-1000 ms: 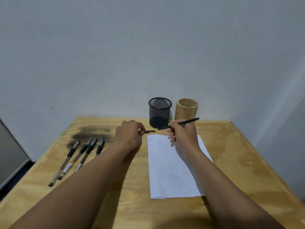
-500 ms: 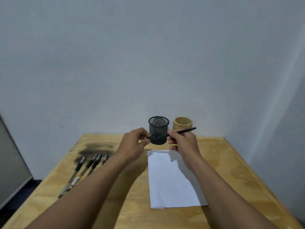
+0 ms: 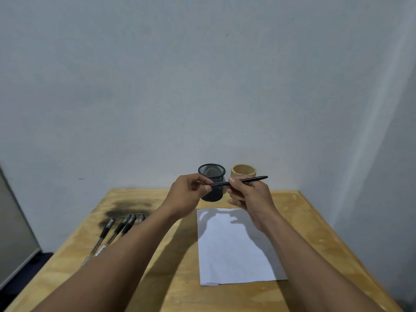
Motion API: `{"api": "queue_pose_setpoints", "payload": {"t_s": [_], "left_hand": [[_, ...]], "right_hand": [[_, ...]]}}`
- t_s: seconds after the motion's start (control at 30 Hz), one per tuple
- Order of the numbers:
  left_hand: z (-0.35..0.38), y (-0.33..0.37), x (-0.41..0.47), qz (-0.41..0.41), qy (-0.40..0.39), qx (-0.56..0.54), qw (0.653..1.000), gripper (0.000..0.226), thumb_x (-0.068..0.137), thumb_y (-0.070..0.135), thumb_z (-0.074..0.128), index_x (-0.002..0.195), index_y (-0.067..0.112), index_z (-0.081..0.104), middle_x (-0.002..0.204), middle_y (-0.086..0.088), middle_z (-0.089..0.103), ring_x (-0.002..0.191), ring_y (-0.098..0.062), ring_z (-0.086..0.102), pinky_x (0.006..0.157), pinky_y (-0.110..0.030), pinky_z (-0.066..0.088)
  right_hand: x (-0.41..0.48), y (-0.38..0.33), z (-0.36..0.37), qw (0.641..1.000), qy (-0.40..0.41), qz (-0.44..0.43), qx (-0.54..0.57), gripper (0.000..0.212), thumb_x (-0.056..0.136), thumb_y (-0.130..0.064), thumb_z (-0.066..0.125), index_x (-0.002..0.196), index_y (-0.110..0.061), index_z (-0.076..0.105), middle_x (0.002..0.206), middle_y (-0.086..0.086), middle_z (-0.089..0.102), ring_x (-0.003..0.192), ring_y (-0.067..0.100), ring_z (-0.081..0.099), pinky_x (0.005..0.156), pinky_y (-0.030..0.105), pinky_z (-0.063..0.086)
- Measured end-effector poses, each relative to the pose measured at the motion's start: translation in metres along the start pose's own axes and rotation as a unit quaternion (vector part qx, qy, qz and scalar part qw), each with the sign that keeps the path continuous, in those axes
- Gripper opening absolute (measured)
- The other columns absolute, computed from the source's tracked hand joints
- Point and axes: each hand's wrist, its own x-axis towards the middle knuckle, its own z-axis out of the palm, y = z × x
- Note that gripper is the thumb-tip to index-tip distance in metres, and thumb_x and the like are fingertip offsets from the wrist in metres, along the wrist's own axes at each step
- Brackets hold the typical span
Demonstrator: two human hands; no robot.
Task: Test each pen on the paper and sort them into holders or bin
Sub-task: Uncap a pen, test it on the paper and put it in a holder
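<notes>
A slim black pen (image 3: 247,180) is held level in the air in front of the two holders. My right hand (image 3: 249,195) grips its middle. My left hand (image 3: 188,194) pinches its left end, where the pen cap (image 3: 217,184) meets the tip. Both hands hover above the far edge of the white paper (image 3: 234,246). Behind them stand a black mesh holder (image 3: 211,171) and a bamboo holder (image 3: 243,171). Several other pens (image 3: 117,230) lie in a row at the table's left, partly hidden by my left forearm.
The wooden table (image 3: 315,233) has a dark burnt-looking stain (image 3: 128,207) at the back left, under the pen tips. A plain wall stands right behind the holders. A grey panel (image 3: 13,233) is at the far left, off the table.
Both hands rose from the paper and came together. The cap in my left hand went from apart to against the pen's tip. The view tilted upward.
</notes>
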Motion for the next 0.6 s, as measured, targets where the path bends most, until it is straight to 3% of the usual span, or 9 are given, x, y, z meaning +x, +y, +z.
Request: {"api": "queue_pose_setpoints", "payload": {"t_s": [0.2,0.37,0.5,0.6], "left_hand": [[0.009,0.007,-0.009,-0.029,0.023,-0.101,0.994,0.009,0.091,0.006,0.068,0.095,0.009,0.075,0.076,-0.004,0.070,0.066,-0.006,0.059,0.070,-0.021,0.050],[0.012,0.008,-0.008,-0.023,0.036,-0.100,0.994,0.010,0.091,0.004,0.067,0.096,0.006,0.075,0.064,0.007,0.068,0.056,0.003,0.056,0.064,-0.013,0.045],[0.018,0.006,-0.007,-0.035,0.046,-0.124,0.991,0.011,0.093,0.007,0.065,0.094,0.013,0.074,0.073,0.000,0.067,0.070,-0.008,0.060,0.074,-0.028,0.052],[0.019,0.005,-0.008,-0.045,0.052,-0.143,0.987,0.012,0.094,0.006,0.064,0.094,0.014,0.073,0.078,-0.007,0.069,0.075,-0.013,0.061,0.075,-0.031,0.053]], "right_hand": [[-0.004,0.002,0.002,0.999,-0.007,0.026,0.046,0.003,0.089,-0.008,0.074,0.091,-0.008,0.072,0.081,0.006,0.075,0.074,0.012,0.074,0.060,0.026,0.060],[-0.004,0.003,0.002,0.997,-0.003,0.037,0.066,0.002,0.090,-0.008,0.074,0.092,-0.008,0.072,0.081,0.008,0.075,0.072,0.011,0.073,0.063,0.027,0.061],[-0.004,0.004,0.004,0.996,-0.003,0.038,0.076,0.003,0.090,-0.009,0.074,0.092,-0.009,0.072,0.085,0.007,0.075,0.078,0.012,0.074,0.070,0.031,0.063],[-0.005,0.002,0.003,0.996,0.000,0.044,0.081,0.005,0.089,-0.010,0.075,0.094,-0.008,0.073,0.086,0.008,0.077,0.080,0.015,0.075,0.073,0.031,0.064]]}}
